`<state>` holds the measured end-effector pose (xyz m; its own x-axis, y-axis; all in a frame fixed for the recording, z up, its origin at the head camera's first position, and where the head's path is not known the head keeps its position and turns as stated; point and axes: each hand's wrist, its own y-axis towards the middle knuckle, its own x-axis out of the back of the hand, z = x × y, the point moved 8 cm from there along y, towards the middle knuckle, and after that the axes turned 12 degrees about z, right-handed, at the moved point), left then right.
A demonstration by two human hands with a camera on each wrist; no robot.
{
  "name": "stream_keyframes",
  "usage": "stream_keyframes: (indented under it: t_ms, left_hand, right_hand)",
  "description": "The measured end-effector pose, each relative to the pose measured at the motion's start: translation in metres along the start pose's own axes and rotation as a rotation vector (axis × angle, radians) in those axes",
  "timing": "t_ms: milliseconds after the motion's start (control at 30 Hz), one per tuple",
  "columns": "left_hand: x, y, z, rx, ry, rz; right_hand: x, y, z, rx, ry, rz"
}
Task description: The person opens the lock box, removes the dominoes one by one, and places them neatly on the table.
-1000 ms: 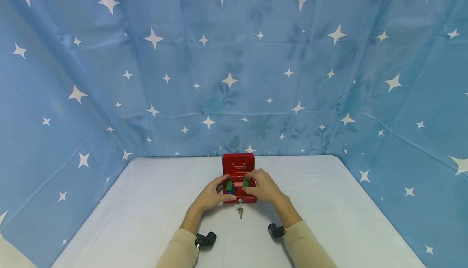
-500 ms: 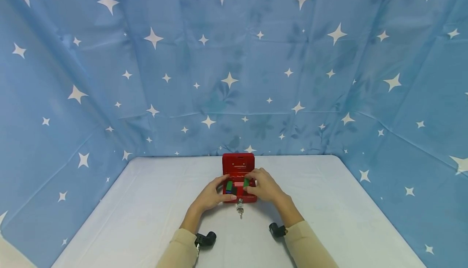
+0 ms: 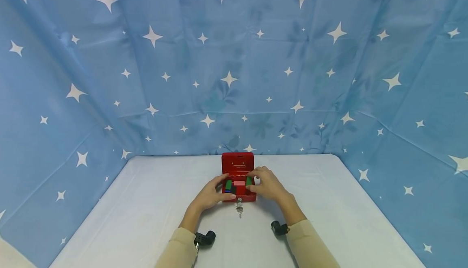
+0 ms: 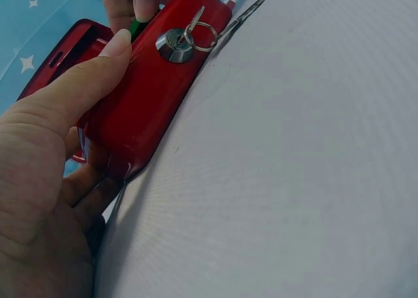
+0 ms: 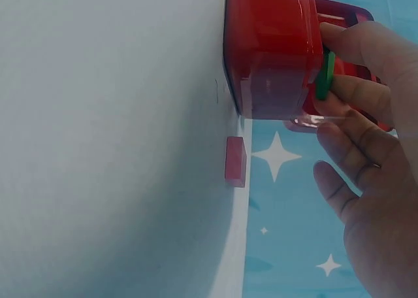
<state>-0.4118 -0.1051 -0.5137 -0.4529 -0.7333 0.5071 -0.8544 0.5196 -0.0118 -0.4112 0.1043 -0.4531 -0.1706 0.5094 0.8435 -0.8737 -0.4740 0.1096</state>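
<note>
A red cash box (image 3: 250, 198) stands on the table with its lid (image 3: 237, 159) raised at the back. My left hand (image 3: 209, 195) grips its left side, the thumb over the front edge and the fingers round the side, as the left wrist view shows. My right hand (image 3: 269, 184) pinches a green block (image 3: 249, 180) upright at the right end inside the box. Another green block (image 3: 228, 185) sits at the left end, over something blue and dark. A pink block (image 3: 239, 183) lies toward the back of the box. Keys on a ring (image 4: 204, 36) hang from the front lock.
In the right wrist view a pink block (image 5: 235, 162) lies on the white table (image 5: 98, 115) beyond the box's right side; my right hand hides it in the head view. A blue star-patterned curtain (image 3: 234, 56) rises behind the table and along both sides.
My right hand has shifted slightly right with the green block, toward the box's right wall. More of the pink block inside shows. The left hand keeps its grip on the box.
</note>
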Motion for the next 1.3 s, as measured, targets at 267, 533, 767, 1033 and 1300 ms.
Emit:
stream_keyframes:
  t_ms: [267,533,767,1033,1300]
  left_hand:
    - [0.0,-0.001,-0.001,-0.005,-0.013,0.0]
    - [-0.001,-0.001,-0.001,-0.006,-0.016,-0.002]
    - [0.001,-0.001,-0.002,-0.004,-0.016,-0.004]
    - [0.001,-0.001,-0.001,-0.001,-0.01,-0.008]
    - [0.0,-0.001,-0.002,0.0,0.001,-0.007]
  right_hand:
    - [0.001,0.0,-0.006,-0.029,-0.008,-0.001]
    - [0.002,-0.002,-0.009,-0.033,-0.005,-0.01]
    - [0.008,-0.003,-0.011,-0.028,-0.004,-0.011]
    - [0.011,-0.004,-0.017,-0.03,0.025,-0.014]
    - [0.013,-0.006,-0.023,-0.062,0.043,0.007]
